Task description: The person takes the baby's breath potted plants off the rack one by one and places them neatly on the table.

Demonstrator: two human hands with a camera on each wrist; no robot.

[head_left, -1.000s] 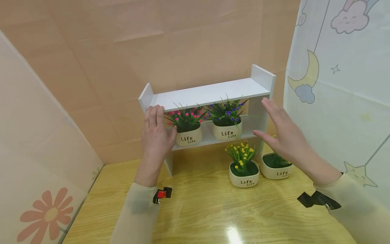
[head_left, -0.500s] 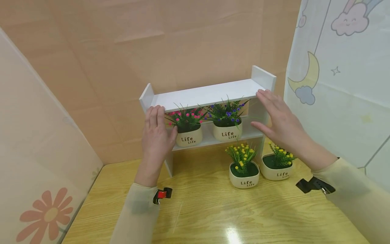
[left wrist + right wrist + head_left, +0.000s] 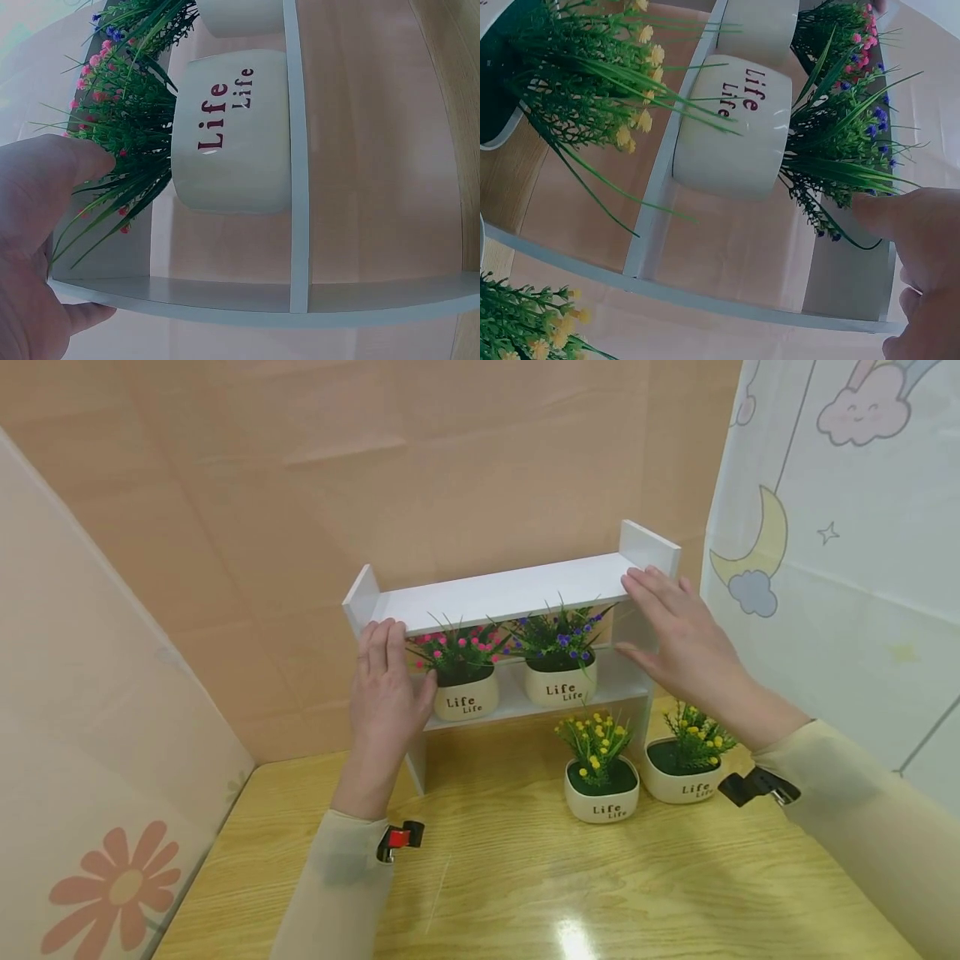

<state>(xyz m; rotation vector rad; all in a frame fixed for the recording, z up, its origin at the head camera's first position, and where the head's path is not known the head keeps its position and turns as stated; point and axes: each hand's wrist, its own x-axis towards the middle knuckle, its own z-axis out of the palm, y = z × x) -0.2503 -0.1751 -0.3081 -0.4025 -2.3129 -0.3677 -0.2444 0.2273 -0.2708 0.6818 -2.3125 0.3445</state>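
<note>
A white two-tier shelf stands on the wooden table. My left hand rests its fingertips on the upper board's front left corner, thumb spread in front of the pink-flowered pot. At the right end, my right hand lays its fingers over the board's front edge, thumb held apart below. Both hands have fairly straight fingers. Beside the pink pot on the middle board sits a purple-flowered pot. In the left wrist view, the left thumb overlaps the pink flowers; the right thumb shows beside the purple-flowered plant.
Two yellow-flowered pots stand on the table: a nearer one before the shelf's right end, another to its right, below my right forearm. Cloth walls enclose the back, left and right.
My right hand has moved left and up from beside the shelf's right end onto the upper board's edge. The left hand, shelf and pots stay practically still.
</note>
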